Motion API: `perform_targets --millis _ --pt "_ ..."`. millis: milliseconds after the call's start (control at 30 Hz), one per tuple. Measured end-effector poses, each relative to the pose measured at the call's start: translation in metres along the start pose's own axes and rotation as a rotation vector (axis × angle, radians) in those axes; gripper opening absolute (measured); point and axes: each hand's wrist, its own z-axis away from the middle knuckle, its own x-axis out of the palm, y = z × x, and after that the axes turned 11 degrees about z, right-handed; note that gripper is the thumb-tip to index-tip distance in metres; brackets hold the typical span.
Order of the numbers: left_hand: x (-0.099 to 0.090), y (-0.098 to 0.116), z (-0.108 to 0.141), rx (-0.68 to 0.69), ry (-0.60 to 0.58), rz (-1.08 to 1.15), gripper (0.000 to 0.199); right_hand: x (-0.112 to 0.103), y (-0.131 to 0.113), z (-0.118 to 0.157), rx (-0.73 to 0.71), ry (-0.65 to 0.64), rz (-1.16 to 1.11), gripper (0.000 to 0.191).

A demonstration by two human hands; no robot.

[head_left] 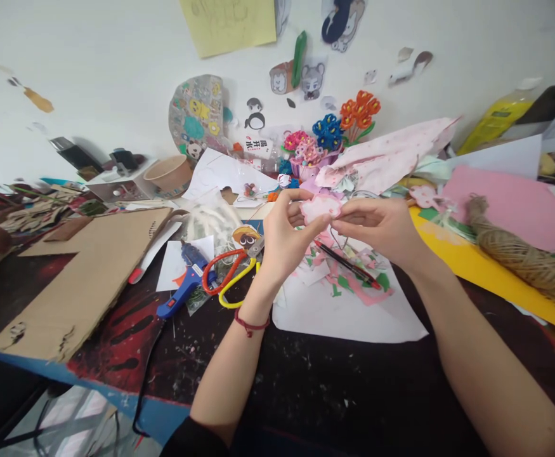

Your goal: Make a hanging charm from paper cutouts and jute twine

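As left hand point(284, 231) and right hand point(377, 230) pinched it, the pink-edged cutout point(320, 207) hung crosswise between, past the sheet's point(315, 322) near edge.

Craft workspace: glue gun point(182, 297), scissors point(252, 252), twine point(519, 244), paper scraps point(342, 281), cardboard point(91, 273) crowding table point(377, 393).

pink-edged white cutout point(321, 207) | wavy outline | broad face visible | held up between left hand point(285, 230) and right hand point(385, 225)

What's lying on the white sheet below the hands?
A pen lies among pink and green paper scraps on the white sheet. The left hand and right hand cover some of it; what's there is hidden.
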Motion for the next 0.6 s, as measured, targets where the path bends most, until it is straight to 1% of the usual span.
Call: perform_targets --millis 100,200,300,367,467,600 --pt "0.000 0.001 0.000 -0.005 0.000 0.075 0.039 0.000 0.001 0.000 -0.011 -0.019 -0.018 0.016" --pt "-0.001 0.002 0.001 -0.051 -0.009 0.178 0.040 -0.002 -0.001 -0.001 0.031 -0.069 0.021 0.021" --pt "-0.003 0.001 0.001 -0.078 -0.022 0.220 0.034 -0.005 -0.005 -0.001 0.071 -0.137 0.069 0.021" --pt "-0.004 0.001 0.000 -0.084 -0.022 0.224 0.027 -0.007 -0.006 0.000 0.090 -0.160 0.062 0.021" --pt "-0.005 0.000 0.000 -0.086 -0.003 0.235 0.021 -0.010 -0.004 -0.001 0.122 -0.122 0.034 0.024" --pt "-0.005 -0.001 0.000 -0.081 0.030 0.285 0.021 -0.015 0.001 -0.003 0.128 -0.047 -0.026 0.031"
